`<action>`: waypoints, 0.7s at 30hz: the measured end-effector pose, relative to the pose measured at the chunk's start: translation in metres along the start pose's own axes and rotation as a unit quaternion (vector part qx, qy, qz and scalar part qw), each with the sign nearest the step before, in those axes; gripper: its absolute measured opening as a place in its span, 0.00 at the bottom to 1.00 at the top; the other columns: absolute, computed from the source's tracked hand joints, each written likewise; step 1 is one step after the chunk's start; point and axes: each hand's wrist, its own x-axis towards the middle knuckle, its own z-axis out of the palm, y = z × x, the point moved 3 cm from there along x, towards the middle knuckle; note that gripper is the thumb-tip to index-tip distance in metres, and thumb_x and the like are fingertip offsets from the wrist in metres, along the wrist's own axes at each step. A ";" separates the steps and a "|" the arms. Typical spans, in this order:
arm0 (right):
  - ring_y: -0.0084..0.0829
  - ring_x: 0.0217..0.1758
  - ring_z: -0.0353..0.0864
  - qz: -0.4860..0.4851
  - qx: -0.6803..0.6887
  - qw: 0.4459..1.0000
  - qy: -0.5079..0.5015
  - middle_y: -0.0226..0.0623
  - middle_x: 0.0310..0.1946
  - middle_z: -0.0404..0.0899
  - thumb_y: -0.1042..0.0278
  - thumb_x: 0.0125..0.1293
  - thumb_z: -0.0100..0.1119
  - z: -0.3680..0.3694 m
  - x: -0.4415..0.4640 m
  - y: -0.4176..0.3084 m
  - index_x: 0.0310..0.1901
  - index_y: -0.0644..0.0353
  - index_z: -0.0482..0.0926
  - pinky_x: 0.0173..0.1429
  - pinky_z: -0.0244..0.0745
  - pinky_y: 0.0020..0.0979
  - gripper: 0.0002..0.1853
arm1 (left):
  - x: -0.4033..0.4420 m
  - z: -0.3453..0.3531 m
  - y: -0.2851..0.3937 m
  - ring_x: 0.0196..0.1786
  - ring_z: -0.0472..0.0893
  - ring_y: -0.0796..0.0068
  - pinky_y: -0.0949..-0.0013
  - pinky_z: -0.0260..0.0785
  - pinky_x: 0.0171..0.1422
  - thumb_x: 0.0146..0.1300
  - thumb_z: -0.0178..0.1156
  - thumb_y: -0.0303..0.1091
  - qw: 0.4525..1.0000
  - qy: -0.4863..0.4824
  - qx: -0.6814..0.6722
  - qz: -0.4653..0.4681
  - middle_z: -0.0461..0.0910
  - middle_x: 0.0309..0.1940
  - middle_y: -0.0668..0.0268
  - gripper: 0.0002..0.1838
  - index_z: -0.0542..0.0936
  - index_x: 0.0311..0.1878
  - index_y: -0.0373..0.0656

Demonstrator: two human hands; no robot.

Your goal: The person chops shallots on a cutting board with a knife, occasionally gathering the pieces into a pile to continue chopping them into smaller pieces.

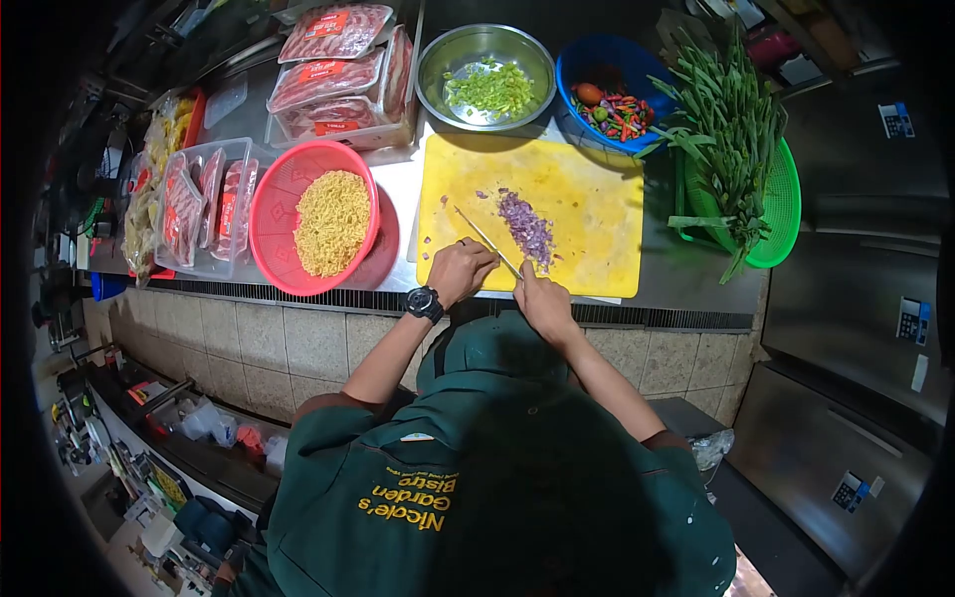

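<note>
On the yellow cutting board, my right hand grips a knife at the near edge, its blade slanting away to the left. Chopped purple onion lies in a heap just right of the blade, and a few loose bits are scattered left of it. My left hand, with a black watch on the wrist, rests on the board left of the knife. Its fingers are curled together near the blade, and what they hold, if anything, is hidden.
Behind the board stand a metal bowl of chopped greens and a blue bowl with chillies. A pink basket of yellow crumbly food and packed meat are at left. Leafy stalks lie over a green basket at right.
</note>
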 end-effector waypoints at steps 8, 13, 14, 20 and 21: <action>0.54 0.28 0.85 0.006 -0.028 0.999 -0.016 0.51 0.23 0.83 0.61 0.77 0.52 0.008 -0.001 -0.002 0.54 0.63 0.68 0.33 0.78 0.54 0.15 | 0.000 0.002 -0.003 0.42 0.86 0.63 0.61 0.80 0.43 0.63 0.68 0.37 1.000 -0.021 0.008 0.018 0.89 0.36 0.67 0.07 0.92 0.39 0.48; 0.53 0.27 0.86 -0.010 -0.038 0.999 0.009 0.49 0.23 0.84 0.63 0.75 0.53 0.008 0.013 -0.013 0.53 0.62 0.70 0.32 0.79 0.52 0.13 | 0.001 0.000 -0.001 0.42 0.86 0.62 0.60 0.80 0.44 0.63 0.67 0.36 1.000 -0.014 0.010 0.021 0.89 0.36 0.67 0.07 0.91 0.38 0.47; 0.52 0.26 0.86 -0.009 -0.041 0.999 0.009 0.49 0.23 0.84 0.63 0.74 0.53 0.006 0.014 -0.016 0.52 0.62 0.70 0.31 0.79 0.52 0.13 | 0.001 0.000 -0.001 0.43 0.86 0.63 0.60 0.80 0.44 0.63 0.67 0.36 0.999 -0.028 0.013 0.012 0.89 0.38 0.67 0.07 0.91 0.40 0.49; 0.50 0.26 0.87 0.008 -0.032 0.999 0.016 0.48 0.22 0.84 0.63 0.74 0.54 0.013 0.008 -0.013 0.52 0.61 0.71 0.30 0.79 0.50 0.12 | 0.002 -0.001 -0.001 0.44 0.86 0.62 0.60 0.80 0.45 0.63 0.66 0.36 0.999 -0.042 0.000 0.014 0.89 0.38 0.68 0.08 0.91 0.40 0.48; 0.50 0.26 0.87 0.012 -0.033 0.999 0.016 0.48 0.22 0.84 0.63 0.74 0.54 0.015 0.012 -0.017 0.52 0.61 0.71 0.30 0.79 0.50 0.13 | 0.002 -0.002 -0.003 0.44 0.86 0.62 0.60 0.80 0.45 0.63 0.66 0.36 0.999 -0.050 0.002 0.008 0.89 0.38 0.68 0.08 0.91 0.40 0.48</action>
